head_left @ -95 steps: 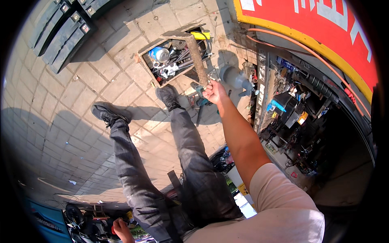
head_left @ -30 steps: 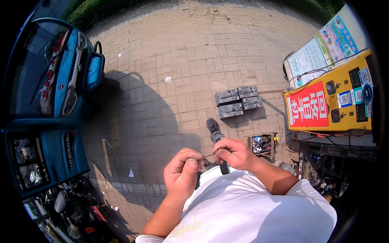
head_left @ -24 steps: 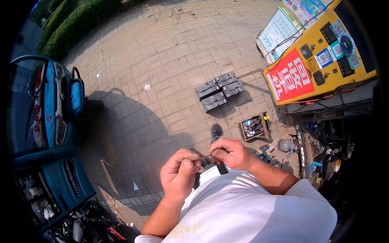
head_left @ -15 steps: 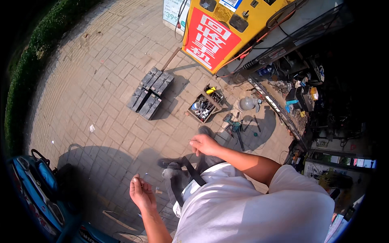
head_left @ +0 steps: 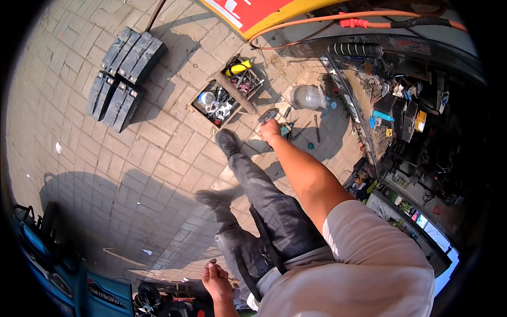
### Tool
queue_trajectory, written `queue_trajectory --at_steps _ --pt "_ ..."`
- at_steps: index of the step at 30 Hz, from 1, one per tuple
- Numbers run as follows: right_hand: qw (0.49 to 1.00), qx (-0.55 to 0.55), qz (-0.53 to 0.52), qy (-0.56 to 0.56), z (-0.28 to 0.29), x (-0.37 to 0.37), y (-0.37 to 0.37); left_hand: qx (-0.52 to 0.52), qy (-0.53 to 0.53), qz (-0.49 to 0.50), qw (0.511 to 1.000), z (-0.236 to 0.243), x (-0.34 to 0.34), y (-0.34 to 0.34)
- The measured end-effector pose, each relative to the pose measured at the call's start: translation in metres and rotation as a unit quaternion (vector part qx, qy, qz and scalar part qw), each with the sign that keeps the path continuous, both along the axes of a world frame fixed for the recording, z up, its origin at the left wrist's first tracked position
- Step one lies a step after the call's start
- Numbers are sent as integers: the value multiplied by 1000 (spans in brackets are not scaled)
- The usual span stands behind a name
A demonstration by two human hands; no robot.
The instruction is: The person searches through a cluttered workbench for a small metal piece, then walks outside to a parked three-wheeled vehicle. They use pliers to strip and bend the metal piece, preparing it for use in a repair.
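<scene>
My right hand (head_left: pixel 270 130) reaches down to the ground beside an open wooden toolbox, its fingers closed around a green and dark power drill (head_left: pixel 268 114) whose handle is mostly hidden. The toolbox (head_left: pixel 199 108) has a wooden crossbar and holds a yellow-handled tool (head_left: pixel 238 67), a white-and-blue container (head_left: pixel 206 98) and several metal tools. Low in the view, near my left knee, my left hand (head_left: pixel 217 281) has thumb and fingers pinched together. What is between them, if anything, is too small to make out.
Several black batteries (head_left: pixel 129 66) stand at left on the paving. A clear plastic jug (head_left: pixel 307 97) and a dark rod (head_left: pixel 317 128) lie near the drill. A blue scooter (head_left: pixel 108 288) is at lower left. Cluttered shelving (head_left: pixel 404 119) and orange cable (head_left: pixel 380 25) run along the right.
My right hand has gone forward and down from in front of my body to the drill. My left hand has dropped lower in view. The view has shifted, with my legs now showing more.
</scene>
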State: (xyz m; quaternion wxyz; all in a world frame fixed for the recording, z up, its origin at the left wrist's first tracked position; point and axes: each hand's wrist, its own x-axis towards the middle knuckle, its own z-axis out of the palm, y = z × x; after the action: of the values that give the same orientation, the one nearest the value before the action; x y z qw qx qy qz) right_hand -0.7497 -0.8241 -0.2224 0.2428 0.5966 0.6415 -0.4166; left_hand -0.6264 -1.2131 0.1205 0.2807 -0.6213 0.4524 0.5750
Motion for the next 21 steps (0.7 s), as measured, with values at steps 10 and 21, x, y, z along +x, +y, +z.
queue_trajectory --at_steps 10,21 --pt "998 -56 7 8 -47 7 14 -50 -23 36 998 -1 15 44" --pt "955 146 256 -28 -29 21 27 -35 -18 29 999 -5 36 67"
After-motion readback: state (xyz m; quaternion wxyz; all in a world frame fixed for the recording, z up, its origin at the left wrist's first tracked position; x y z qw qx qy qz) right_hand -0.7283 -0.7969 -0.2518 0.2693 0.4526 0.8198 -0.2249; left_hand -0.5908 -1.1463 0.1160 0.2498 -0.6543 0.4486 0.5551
